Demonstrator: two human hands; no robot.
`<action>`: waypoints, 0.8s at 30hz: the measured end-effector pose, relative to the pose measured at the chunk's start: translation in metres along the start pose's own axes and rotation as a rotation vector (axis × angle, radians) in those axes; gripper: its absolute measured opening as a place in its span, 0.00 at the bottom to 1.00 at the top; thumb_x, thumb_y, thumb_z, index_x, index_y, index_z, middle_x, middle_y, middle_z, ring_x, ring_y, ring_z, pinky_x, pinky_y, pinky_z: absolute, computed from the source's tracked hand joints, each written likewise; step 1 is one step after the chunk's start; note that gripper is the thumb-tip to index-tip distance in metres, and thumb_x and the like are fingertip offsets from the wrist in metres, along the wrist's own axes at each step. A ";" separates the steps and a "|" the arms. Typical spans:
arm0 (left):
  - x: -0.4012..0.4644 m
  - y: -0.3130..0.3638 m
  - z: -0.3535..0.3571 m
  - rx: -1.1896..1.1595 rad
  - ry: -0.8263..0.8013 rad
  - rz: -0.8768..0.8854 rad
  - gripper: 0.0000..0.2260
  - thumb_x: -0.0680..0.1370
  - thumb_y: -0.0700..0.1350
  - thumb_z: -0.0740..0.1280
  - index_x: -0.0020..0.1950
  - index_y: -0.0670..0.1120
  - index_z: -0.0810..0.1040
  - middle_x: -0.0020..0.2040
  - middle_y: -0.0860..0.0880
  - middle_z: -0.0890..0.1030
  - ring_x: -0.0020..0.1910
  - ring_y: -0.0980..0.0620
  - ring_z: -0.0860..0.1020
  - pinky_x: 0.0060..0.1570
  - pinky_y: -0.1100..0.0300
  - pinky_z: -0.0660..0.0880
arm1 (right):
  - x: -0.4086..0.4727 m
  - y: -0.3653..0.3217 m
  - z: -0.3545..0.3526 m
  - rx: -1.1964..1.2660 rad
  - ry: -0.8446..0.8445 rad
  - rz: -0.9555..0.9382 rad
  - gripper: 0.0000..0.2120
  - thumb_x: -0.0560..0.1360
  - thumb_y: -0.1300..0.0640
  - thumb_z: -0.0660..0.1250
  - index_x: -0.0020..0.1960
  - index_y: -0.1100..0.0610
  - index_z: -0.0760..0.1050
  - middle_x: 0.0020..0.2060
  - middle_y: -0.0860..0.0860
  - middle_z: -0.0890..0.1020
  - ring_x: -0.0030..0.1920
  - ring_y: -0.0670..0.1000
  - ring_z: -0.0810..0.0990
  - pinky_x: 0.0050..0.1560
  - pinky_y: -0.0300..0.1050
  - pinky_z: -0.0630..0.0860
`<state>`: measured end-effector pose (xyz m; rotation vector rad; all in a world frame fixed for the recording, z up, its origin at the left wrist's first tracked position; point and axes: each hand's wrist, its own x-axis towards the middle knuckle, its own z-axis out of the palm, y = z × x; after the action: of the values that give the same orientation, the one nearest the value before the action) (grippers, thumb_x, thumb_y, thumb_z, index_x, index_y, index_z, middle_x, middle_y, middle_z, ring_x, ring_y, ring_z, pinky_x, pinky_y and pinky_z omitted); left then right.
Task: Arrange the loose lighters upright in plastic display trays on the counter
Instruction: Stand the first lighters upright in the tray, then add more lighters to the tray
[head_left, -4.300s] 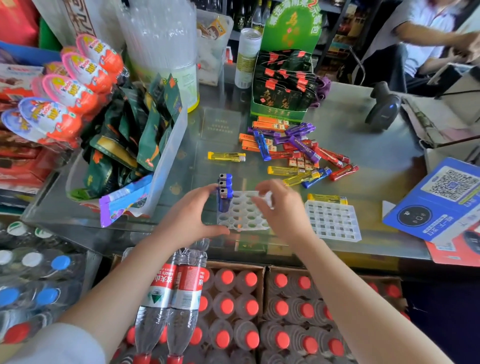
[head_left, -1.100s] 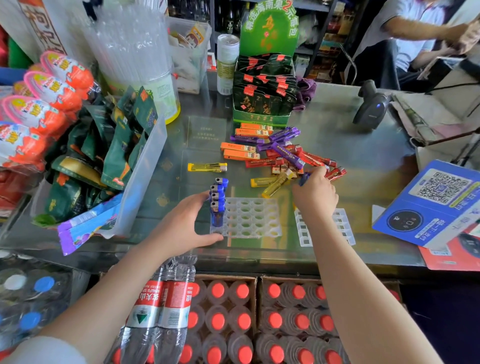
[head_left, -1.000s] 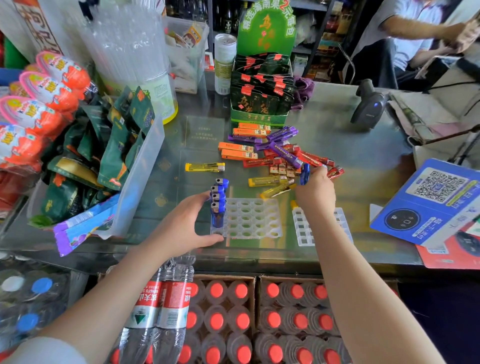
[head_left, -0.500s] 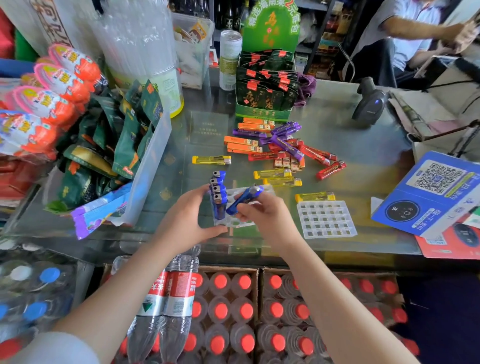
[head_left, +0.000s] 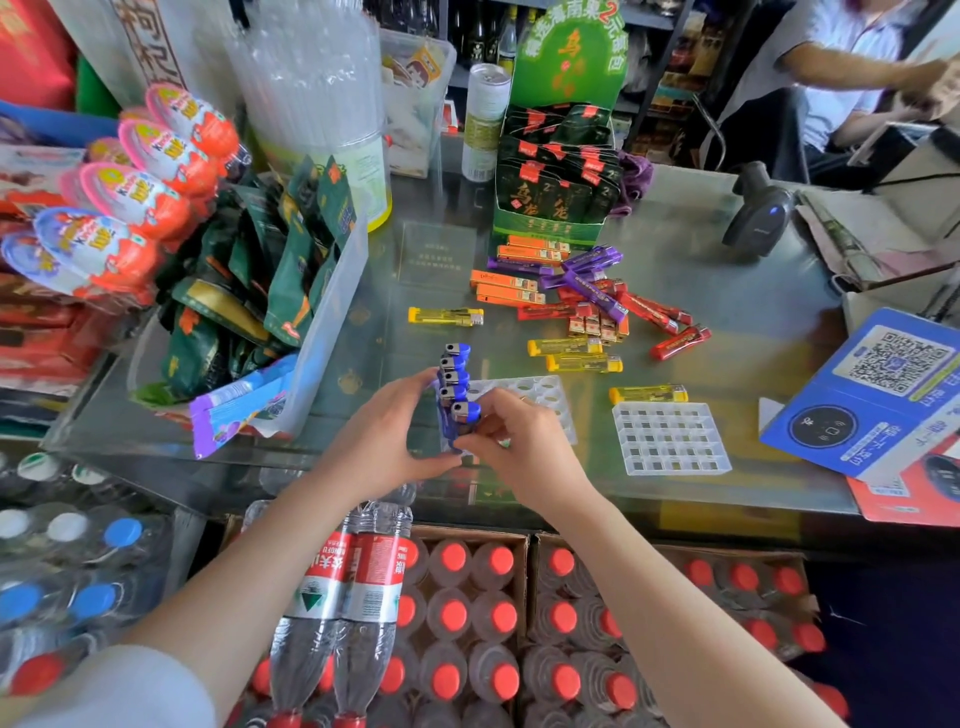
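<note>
The right hand (head_left: 524, 441) pinches a blue plastic lighter with a silver top (head_left: 464, 415); it stands upright at the near left corner of the clear plastic tray with round holes (head_left: 540, 397) on the glass worktop (head_left: 727, 312); four more blue lighters (head_left: 453, 369) stand in a row behind it; the left hand (head_left: 384, 441) grips the tray's left edge; a pile of loose lighters (head_left: 587, 299) lies at one o'clock; a second clear tray with square holes (head_left: 670, 439) sits at three o'clock.

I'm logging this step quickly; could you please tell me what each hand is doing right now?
Left hand: holds the clear plastic display tray at its left edge.
Right hand: pinches a blue plastic lighter, standing it in the tray.
</note>
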<state>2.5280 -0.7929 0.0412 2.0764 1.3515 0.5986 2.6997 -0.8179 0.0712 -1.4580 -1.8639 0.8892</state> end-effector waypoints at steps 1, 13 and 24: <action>0.000 -0.001 0.000 0.001 0.002 0.005 0.36 0.65 0.55 0.75 0.69 0.51 0.64 0.64 0.52 0.73 0.64 0.55 0.70 0.61 0.56 0.69 | 0.000 -0.001 0.000 0.012 -0.001 0.008 0.07 0.68 0.65 0.72 0.44 0.63 0.75 0.39 0.56 0.82 0.38 0.52 0.80 0.43 0.47 0.78; 0.003 -0.001 -0.001 -0.015 0.021 -0.015 0.32 0.65 0.53 0.74 0.66 0.56 0.66 0.62 0.56 0.73 0.61 0.58 0.69 0.57 0.63 0.66 | 0.008 0.009 -0.002 -0.264 -0.068 -0.066 0.09 0.71 0.57 0.70 0.48 0.59 0.76 0.44 0.50 0.79 0.41 0.47 0.71 0.40 0.42 0.68; 0.011 -0.002 -0.007 -0.036 -0.011 -0.057 0.30 0.64 0.53 0.73 0.64 0.57 0.66 0.58 0.63 0.70 0.61 0.61 0.69 0.59 0.61 0.67 | 0.075 0.025 -0.022 -0.325 0.085 -0.151 0.13 0.77 0.65 0.58 0.58 0.61 0.76 0.55 0.57 0.80 0.54 0.58 0.76 0.53 0.48 0.72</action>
<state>2.5266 -0.7812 0.0457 2.0029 1.3788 0.5820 2.7151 -0.7374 0.0684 -1.4896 -2.0927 0.4608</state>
